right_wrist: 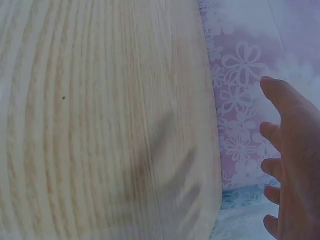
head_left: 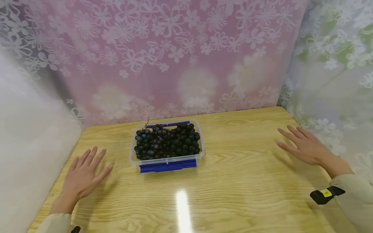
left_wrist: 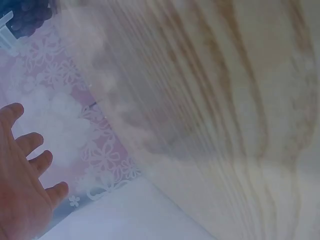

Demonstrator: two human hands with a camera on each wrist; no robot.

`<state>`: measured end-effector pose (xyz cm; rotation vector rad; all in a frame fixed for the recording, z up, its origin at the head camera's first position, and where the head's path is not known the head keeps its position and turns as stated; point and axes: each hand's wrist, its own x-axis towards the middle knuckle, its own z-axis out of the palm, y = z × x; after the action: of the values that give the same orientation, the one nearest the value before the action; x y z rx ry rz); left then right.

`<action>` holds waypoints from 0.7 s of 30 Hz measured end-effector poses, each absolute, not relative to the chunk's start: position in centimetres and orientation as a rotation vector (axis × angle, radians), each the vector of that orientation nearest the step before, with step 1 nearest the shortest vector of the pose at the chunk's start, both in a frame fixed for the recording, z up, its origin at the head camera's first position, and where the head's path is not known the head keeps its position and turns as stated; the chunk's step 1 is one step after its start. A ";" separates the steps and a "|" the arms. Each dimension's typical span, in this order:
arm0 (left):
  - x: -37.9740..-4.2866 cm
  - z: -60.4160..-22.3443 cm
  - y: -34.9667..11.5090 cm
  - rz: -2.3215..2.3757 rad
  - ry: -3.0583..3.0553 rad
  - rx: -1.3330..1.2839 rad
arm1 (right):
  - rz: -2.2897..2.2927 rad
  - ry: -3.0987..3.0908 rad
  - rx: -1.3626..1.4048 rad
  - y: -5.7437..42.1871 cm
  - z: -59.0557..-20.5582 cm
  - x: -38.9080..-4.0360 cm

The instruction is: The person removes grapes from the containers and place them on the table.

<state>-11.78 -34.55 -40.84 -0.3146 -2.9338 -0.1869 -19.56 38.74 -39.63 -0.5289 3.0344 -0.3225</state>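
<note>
Dark grapes (head_left: 169,140) fill a clear plastic box (head_left: 134,160) with blue clip flaps (head_left: 168,166), near the back of the table and left of its middle. A thin stem pokes over the box's back rim. To the left of the box, my left hand (head_left: 84,176) hovers palm down with its fingers spread, holding nothing. Far to the right, over the table's right edge, my right hand (head_left: 306,147) is likewise spread and holds nothing. In the left wrist view, a corner of the box and some grapes (left_wrist: 30,17) show at the top left.
The wooden table (head_left: 239,181) has a bright light reflection at its front middle. A pink flowered curtain (head_left: 186,58) hangs along the back edge. Pale curtains close in the left and right sides. A black strap (head_left: 327,194) is around my right wrist.
</note>
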 end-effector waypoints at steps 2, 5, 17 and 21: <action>-11.8 -40.7 -34.5 -0.193 -2.931 -0.321 | -0.318 3.037 -0.544 38.4 -39.5 -19.7; -12.0 -40.5 -34.3 -0.202 -2.922 -0.330 | -0.314 3.041 -0.566 37.9 -39.2 -19.9; -13.3 -39.7 -32.9 -0.200 -2.884 -0.421 | -0.279 3.062 -0.630 36.0 -38.1 -20.6; -13.7 -39.5 -32.5 -0.200 -2.878 -0.433 | -0.261 3.046 -0.635 35.1 -37.6 -20.8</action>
<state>-13.66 -32.54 -39.52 -0.4326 -2.8780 -0.2001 -20.81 35.11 -37.61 -0.6347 3.0459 -0.2615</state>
